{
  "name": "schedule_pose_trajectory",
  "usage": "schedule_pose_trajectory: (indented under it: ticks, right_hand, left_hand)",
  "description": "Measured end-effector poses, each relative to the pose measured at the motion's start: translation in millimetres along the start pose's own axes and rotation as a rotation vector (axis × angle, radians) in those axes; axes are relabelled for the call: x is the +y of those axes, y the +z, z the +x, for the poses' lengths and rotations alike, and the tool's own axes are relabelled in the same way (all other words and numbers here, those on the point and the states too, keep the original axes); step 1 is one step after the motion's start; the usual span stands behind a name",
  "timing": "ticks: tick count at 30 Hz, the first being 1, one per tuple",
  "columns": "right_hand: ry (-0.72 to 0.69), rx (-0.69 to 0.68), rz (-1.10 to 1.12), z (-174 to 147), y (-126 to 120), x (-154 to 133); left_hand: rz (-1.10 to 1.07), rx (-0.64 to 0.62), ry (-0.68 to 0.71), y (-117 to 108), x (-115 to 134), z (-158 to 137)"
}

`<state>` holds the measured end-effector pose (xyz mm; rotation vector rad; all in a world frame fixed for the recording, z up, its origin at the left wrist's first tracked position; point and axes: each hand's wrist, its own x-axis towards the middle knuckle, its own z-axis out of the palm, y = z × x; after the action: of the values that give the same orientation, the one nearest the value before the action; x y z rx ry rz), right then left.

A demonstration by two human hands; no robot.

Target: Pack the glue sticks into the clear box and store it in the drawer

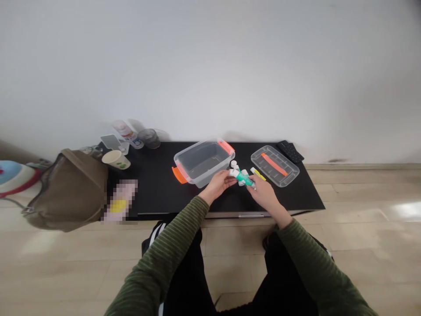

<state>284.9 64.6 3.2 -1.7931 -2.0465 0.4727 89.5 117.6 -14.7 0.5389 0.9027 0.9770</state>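
The left hand (217,184) is pinching the white end of a green-and-white tube (244,178) just right of the frame's centre, while the right hand (265,193) is gripping its other end. Keeping a light, even hold should suit this handling, without nudging the white cap (233,164) just behind. Farther out, an open clear box (201,178) is sitting mid-frame on the black counter (154,193).
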Motion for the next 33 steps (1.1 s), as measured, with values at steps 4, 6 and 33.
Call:
schedule_pose_trajectory:
  ticks: [4, 6, 33]
  right_hand:
    - [-0.092, 0.085, 0.037, -0.4, -0.2, 8.4]
    - [-0.132, 0.129, 0.056, -0.2, 0.1, 11.4]
    - [0.290, -0.501, 0.885, -5.4, -8.8, -0.7]
  left_hand:
    - [0.057, -0.015, 0.044, -0.7, -2.0, -1.0]
    - [0.094, -0.037, 0.040, -0.2, -3.1, -1.8]
    - [0.415, -0.181, 0.125, -6.0, -5.2, -0.6]
